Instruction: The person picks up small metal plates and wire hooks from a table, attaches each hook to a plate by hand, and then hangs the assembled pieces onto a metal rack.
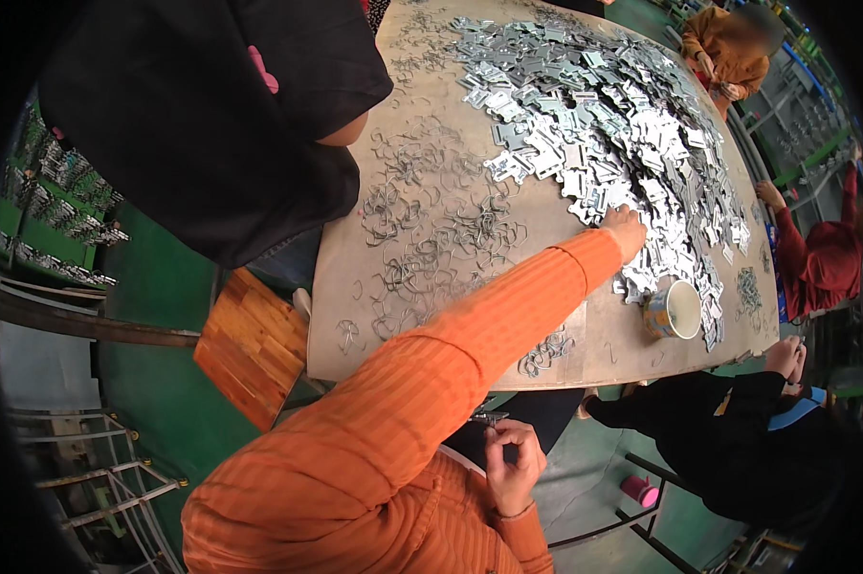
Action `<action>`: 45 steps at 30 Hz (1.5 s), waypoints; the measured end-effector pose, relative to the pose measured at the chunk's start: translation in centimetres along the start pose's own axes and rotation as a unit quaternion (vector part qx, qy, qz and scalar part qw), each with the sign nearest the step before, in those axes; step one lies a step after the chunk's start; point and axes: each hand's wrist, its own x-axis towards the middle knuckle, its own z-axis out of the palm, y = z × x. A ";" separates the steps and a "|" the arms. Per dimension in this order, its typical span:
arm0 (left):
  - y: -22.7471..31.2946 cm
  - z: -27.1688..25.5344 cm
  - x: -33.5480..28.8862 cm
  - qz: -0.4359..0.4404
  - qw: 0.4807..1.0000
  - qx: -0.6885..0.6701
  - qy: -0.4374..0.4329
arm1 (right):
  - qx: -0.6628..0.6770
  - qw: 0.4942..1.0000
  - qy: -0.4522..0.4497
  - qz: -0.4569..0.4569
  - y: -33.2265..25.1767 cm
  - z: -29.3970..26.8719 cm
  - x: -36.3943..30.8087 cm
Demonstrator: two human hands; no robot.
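My left arm, in an orange sleeve, stretches across the table (345, 330). My left hand (625, 232) is at the near edge of a large pile of flat, slotted silver metal plates (594, 124). Its fingers are bent down and closed among the plates; whatever lies between the fingertips is hidden. Close to my body, below the table edge, my right hand (514, 467) pinches a small metal plate (490, 417) between thumb and fingers. Bent wire pieces (441, 244) lie scattered left of the pile, and a smaller heap of wire pieces (546, 354) sits near the front edge.
A paper cup (674, 311) stands at the pile's near right edge. A person in black (211, 115) is close on my left, beside a wooden stool (252, 346). Other people (819, 263) are around the table's right side. A pink container (639, 492) is on the floor.
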 end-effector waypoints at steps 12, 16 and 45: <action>0.7 -5.8 -13.9 -0.014 0.864 -0.502 0.027 | -0.001 0.999 0.029 -0.029 -0.6 -0.9 0.3; 1.6 -7.1 -23.7 -0.063 0.832 -0.552 0.003 | 0.014 0.998 0.041 -0.042 -1.2 -1.3 0.6; 6.6 -6.6 -34.9 -0.108 0.809 -0.563 0.131 | -0.039 0.998 0.034 -0.044 -0.5 -0.6 -0.1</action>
